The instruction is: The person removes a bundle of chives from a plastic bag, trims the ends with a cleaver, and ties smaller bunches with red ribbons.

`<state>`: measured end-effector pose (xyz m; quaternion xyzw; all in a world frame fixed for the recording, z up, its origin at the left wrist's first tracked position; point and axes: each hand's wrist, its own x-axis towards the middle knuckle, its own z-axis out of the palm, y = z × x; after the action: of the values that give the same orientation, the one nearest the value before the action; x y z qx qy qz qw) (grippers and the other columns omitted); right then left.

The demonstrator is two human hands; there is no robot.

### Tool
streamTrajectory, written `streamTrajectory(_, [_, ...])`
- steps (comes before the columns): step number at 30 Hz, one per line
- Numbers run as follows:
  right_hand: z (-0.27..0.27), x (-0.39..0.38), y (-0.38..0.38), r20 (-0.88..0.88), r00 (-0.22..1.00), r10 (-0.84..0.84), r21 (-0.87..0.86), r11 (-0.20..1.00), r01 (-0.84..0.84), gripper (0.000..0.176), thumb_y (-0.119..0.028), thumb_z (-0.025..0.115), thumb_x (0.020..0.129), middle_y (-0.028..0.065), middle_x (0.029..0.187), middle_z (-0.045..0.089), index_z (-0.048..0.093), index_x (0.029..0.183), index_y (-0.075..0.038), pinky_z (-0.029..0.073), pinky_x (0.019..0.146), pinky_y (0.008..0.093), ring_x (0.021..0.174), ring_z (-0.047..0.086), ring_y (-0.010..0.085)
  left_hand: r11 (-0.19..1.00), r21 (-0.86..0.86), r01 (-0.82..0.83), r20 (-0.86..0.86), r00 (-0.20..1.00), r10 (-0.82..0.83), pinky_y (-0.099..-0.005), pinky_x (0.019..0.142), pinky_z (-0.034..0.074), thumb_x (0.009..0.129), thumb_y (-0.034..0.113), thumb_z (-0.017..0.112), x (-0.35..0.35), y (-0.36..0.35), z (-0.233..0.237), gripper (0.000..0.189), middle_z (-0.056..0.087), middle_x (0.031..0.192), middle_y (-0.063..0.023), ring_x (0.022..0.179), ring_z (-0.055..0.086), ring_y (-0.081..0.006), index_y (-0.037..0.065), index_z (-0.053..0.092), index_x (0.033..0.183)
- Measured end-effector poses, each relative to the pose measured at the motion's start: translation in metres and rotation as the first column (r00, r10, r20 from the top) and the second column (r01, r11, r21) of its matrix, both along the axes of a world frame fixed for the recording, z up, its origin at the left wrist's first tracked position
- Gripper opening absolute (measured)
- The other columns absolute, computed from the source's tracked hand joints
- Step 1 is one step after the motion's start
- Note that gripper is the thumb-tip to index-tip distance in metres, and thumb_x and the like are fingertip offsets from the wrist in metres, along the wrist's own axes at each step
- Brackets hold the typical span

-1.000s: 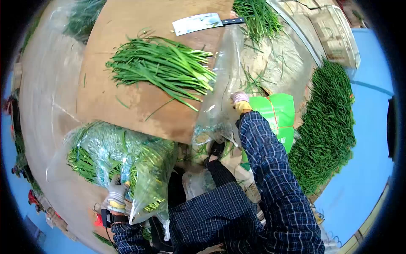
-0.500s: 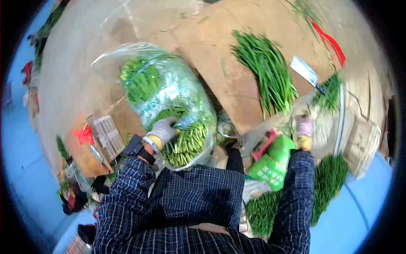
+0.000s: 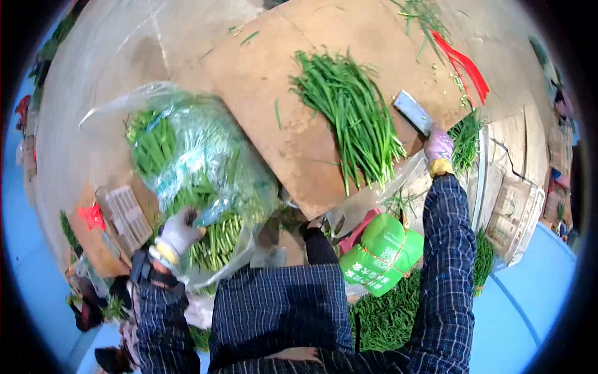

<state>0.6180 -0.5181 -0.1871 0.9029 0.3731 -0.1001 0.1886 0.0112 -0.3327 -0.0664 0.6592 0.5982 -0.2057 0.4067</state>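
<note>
My right hand, in a pale purple glove with a yellow cuff, is closed round the handle of a cleaver. The broad blade lies over the brown board, pointing up and left. Left of the blade, a loose bunch of garlic chives is spread on the board. My left hand, in a grey-white glove, is at the near side of a clear plastic bag packed with bundled chives. Its fingers are bent at a fold of the plastic and appear to pinch it; the fingertips are partly hidden.
A green printed bag tied with string lies below the board, beside something pink. Red ribbons lie at the board's far right. More chives are piled near my right arm. A white plastic basket is at left.
My right hand has moved up and taken hold of the cleaver's handle. My left hand has shifted down and left along the bag. The whole view has swung, moving the scene leftward.
</note>
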Motion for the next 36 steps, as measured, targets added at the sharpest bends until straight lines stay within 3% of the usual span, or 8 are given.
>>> streamTrajectory(6, [0.039, -0.040, -0.048, -0.496, 0.863, -0.099, 0.498, 0.782, 0.376, 0.045, -0.015, 0.053, 0.083, 0.0152, 0.095, 0.062, 0.046, 0.125, -0.001, 0.047, 0.071, 0.0357, 0.081, 0.058, 0.0263, 0.975, 0.130, -0.181, 0.197, 0.968, 0.153, -0.0280, 0.073, 0.046, 0.066, 0.015, 0.074, -0.017, -0.011, -0.023, 0.042, 0.060, 0.085, -0.0096, 0.078, 0.057, -0.0168, 0.002, 0.053, 0.099])
streamTrajectory(8, [0.109, -0.118, -0.028, -0.785, 0.595, -0.173, 0.398, 0.594, 0.699, 0.043, -0.022, 0.053, 0.088, 0.0077, 0.090, 0.061, 0.046, 0.126, -0.002, 0.046, 0.061, 0.0265, 0.068, 0.053, 0.0132, 0.969, 0.092, -0.229, 0.174, 0.962, 0.211, -0.0288, 0.073, 0.047, 0.066, 0.015, 0.073, -0.009, -0.012, -0.016, 0.039, 0.061, 0.085, -0.0102, 0.079, 0.059, -0.0178, 0.003, 0.053, 0.096])
streamTrajectory(11, [0.123, -0.216, -0.026, -0.982, 0.187, -0.006, 0.135, 0.668, 0.732, 0.039, -0.018, 0.053, 0.090, 0.0026, 0.091, 0.057, 0.047, 0.126, -0.004, 0.042, 0.055, 0.0205, 0.066, 0.047, 0.0067, 0.962, 0.122, -0.243, 0.163, 0.961, 0.222, -0.0312, 0.072, 0.048, 0.065, 0.015, 0.073, -0.004, -0.012, -0.010, 0.037, 0.062, 0.086, -0.0111, 0.081, 0.061, -0.0215, 0.004, 0.053, 0.095])
streamTrajectory(12, [0.127, -0.262, -0.006, -0.921, 0.307, 0.239, 0.373, 0.769, 0.519, 0.040, -0.014, 0.053, 0.089, 0.0029, 0.097, 0.057, 0.046, 0.127, -0.004, 0.044, 0.056, 0.0213, 0.068, 0.049, 0.0083, 0.956, 0.137, -0.261, 0.242, 0.944, 0.223, -0.0313, 0.071, 0.048, 0.066, 0.015, 0.074, -0.015, -0.016, -0.023, 0.037, 0.062, 0.085, -0.0110, 0.080, 0.061, -0.0211, 0.004, 0.053, 0.094])
streamTrajectory(13, [0.133, -0.290, 0.009, -0.999, -0.020, 0.045, 0.027, 0.847, 0.531, 0.040, -0.012, 0.053, 0.088, 0.0069, 0.092, 0.059, 0.045, 0.126, -0.002, 0.046, 0.057, 0.0263, 0.069, 0.052, 0.0121, 0.956, 0.136, -0.261, 0.226, 0.947, 0.227, -0.0312, 0.071, 0.048, 0.066, 0.014, 0.074, -0.014, -0.015, -0.019, 0.037, 0.062, 0.085, -0.0109, 0.079, 0.061, -0.0212, 0.004, 0.053, 0.095])
streamTrajectory(15, [0.153, -0.354, 0.063, -0.869, 0.400, 0.292, 0.351, 0.933, 0.083, 0.024, -0.017, 0.051, 0.087, 0.0223, 0.076, 0.060, 0.050, 0.108, -0.004, 0.046, 0.061, 0.0444, 0.073, 0.061, 0.0371, 0.955, 0.130, -0.265, 0.212, 0.949, 0.234, -0.0311, 0.071, 0.048, 0.066, 0.013, 0.075, -0.011, -0.016, -0.012, 0.037, 0.062, 0.085, -0.0108, 0.079, 0.061, -0.0212, 0.005, 0.053, 0.095])
streamTrajectory(30, [0.135, -0.407, 0.063, -0.882, 0.441, 0.169, 0.065, 0.968, -0.241, 0.025, -0.022, 0.051, 0.087, 0.0264, 0.083, 0.060, 0.051, 0.107, -0.006, 0.047, 0.066, 0.0493, 0.079, 0.058, 0.0424, 0.923, -0.257, -0.286, 0.610, 0.693, 0.385, -0.0286, 0.080, 0.045, 0.072, 0.007, 0.070, 0.019, -0.012, 0.030, 0.043, 0.059, 0.096, -0.0031, 0.087, 0.054, -0.0142, 0.002, 0.053, 0.111])
streamTrajectory(36, [0.128, -0.402, 0.030, -0.871, 0.453, 0.192, 0.137, 0.979, -0.152, 0.021, -0.022, 0.051, 0.086, 0.0262, 0.078, 0.059, 0.050, 0.099, -0.005, 0.045, 0.066, 0.0508, 0.079, 0.057, 0.0437, 0.945, 0.225, -0.238, 0.268, 0.947, 0.175, -0.0330, 0.093, 0.042, 0.076, 0.013, 0.065, -0.037, 0.056, 0.046, 0.040, 0.061, 0.113, -0.0128, 0.107, 0.056, -0.0258, 0.011, 0.059, 0.116])
